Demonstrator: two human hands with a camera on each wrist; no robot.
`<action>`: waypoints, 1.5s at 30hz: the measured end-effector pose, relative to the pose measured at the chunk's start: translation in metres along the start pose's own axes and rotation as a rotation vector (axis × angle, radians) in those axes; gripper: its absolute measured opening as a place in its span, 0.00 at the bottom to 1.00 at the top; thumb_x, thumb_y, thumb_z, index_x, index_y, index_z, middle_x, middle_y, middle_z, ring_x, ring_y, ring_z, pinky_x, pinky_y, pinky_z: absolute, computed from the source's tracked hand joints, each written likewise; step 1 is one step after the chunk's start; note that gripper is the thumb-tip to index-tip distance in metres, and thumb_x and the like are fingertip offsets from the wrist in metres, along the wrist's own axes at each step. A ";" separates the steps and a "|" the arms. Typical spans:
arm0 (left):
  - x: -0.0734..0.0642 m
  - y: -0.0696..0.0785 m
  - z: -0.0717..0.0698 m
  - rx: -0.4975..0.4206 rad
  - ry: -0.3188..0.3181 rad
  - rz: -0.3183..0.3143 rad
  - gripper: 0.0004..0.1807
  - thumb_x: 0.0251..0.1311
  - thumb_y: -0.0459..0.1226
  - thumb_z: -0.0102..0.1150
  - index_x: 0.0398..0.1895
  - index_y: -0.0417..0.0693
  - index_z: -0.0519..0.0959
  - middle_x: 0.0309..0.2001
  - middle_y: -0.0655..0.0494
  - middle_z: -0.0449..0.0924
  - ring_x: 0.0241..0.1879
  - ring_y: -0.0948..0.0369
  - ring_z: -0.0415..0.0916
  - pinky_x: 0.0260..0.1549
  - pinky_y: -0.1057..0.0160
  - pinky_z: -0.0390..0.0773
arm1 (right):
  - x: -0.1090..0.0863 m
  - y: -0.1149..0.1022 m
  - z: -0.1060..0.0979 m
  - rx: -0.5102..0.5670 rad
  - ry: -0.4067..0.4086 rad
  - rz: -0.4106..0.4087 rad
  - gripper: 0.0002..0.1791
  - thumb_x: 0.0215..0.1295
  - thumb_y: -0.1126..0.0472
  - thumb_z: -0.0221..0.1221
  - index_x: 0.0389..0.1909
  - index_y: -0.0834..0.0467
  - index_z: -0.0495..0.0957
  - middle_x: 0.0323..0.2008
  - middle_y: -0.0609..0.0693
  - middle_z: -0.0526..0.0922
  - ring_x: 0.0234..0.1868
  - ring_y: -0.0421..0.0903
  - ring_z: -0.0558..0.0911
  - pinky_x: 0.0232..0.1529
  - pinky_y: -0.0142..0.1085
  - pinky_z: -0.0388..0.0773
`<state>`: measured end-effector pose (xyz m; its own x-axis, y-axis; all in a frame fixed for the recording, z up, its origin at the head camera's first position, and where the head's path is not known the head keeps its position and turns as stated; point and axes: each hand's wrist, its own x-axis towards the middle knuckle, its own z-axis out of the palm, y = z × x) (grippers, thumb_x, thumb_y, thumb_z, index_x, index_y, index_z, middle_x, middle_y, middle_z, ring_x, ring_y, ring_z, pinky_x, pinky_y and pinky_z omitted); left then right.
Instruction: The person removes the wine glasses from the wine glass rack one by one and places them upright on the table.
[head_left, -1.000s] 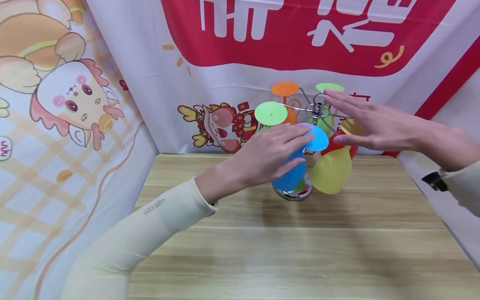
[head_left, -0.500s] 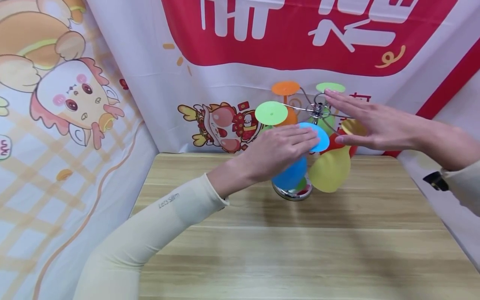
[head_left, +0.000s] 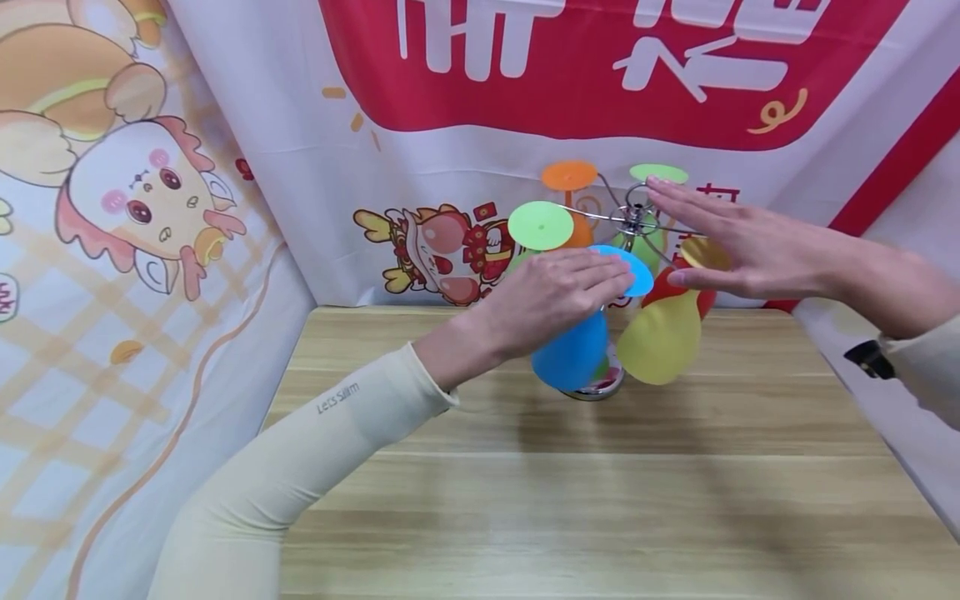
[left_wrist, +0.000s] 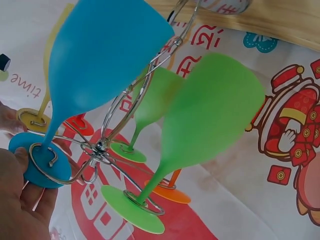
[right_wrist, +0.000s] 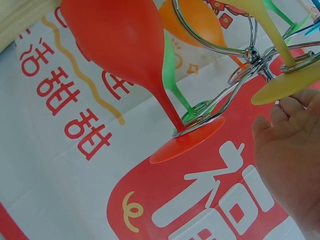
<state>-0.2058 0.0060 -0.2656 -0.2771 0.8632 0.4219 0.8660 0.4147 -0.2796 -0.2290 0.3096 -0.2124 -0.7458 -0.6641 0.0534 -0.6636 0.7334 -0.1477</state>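
Head view: a shiny metal rack (head_left: 635, 219) stands toward the far edge of a wood-grain table (head_left: 600, 517), coloured goblets hanging from its arms with their feet uppermost. The left hand (head_left: 543, 296) lies over the foot of the blue goblet (head_left: 568, 358), on the rack's near side. The right hand (head_left: 776, 250), fingers nearly straight, is over the foot of the yellow goblet (head_left: 662, 342).

Left wrist view (where the goblets appear the other way up): the left thumb and fingers pinch the blue foot at its rim; two green goblets (left_wrist: 212, 115) hang alongside.

Right wrist view: the right hand's fingers extend beside the yellow foot, without gripping; contact is hard to tell. A red goblet (right_wrist: 122, 42) hangs nearby.
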 end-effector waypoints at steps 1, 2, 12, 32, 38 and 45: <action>0.000 0.000 0.000 0.006 0.002 0.004 0.31 0.68 0.43 0.71 0.73 0.48 0.78 0.69 0.51 0.80 0.71 0.52 0.76 0.70 0.55 0.74 | 0.000 0.000 0.000 0.001 0.000 -0.001 0.59 0.64 0.47 0.70 0.88 0.44 0.43 0.86 0.55 0.48 0.82 0.64 0.55 0.54 0.72 0.80; 0.000 -0.001 0.000 0.014 0.001 0.007 0.31 0.68 0.43 0.71 0.72 0.48 0.78 0.69 0.51 0.80 0.71 0.52 0.76 0.70 0.55 0.74 | 0.000 0.000 0.000 0.002 0.001 -0.001 0.59 0.63 0.47 0.70 0.88 0.45 0.44 0.86 0.55 0.48 0.82 0.64 0.55 0.54 0.72 0.80; -0.001 -0.003 -0.003 -0.024 0.030 0.007 0.30 0.67 0.42 0.71 0.71 0.46 0.79 0.67 0.50 0.82 0.69 0.51 0.78 0.69 0.53 0.74 | 0.002 0.000 0.000 0.005 0.010 -0.006 0.59 0.63 0.48 0.70 0.87 0.45 0.44 0.86 0.56 0.49 0.82 0.64 0.56 0.54 0.72 0.80; -0.003 -0.008 -0.009 -0.032 0.042 -0.022 0.28 0.66 0.41 0.72 0.69 0.46 0.81 0.65 0.50 0.83 0.66 0.50 0.80 0.65 0.52 0.79 | 0.001 0.000 0.001 0.008 0.015 -0.016 0.59 0.63 0.47 0.70 0.87 0.45 0.44 0.86 0.55 0.49 0.82 0.63 0.55 0.55 0.72 0.79; -0.006 -0.008 -0.011 -0.054 0.064 -0.033 0.27 0.67 0.40 0.71 0.68 0.46 0.81 0.65 0.50 0.83 0.66 0.50 0.81 0.65 0.52 0.79 | 0.000 0.000 0.001 0.000 0.012 -0.006 0.58 0.64 0.46 0.69 0.88 0.45 0.44 0.86 0.55 0.48 0.82 0.64 0.55 0.55 0.73 0.78; -0.007 -0.013 -0.010 -0.037 0.055 -0.065 0.26 0.67 0.39 0.71 0.68 0.46 0.81 0.65 0.50 0.83 0.65 0.50 0.82 0.64 0.51 0.79 | 0.000 0.000 0.002 0.005 0.014 0.005 0.58 0.63 0.46 0.69 0.87 0.45 0.44 0.86 0.55 0.49 0.82 0.63 0.56 0.54 0.72 0.80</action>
<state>-0.2110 -0.0085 -0.2560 -0.3113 0.8173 0.4850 0.8619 0.4577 -0.2181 -0.2287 0.3094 -0.2144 -0.7499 -0.6582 0.0668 -0.6596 0.7360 -0.1525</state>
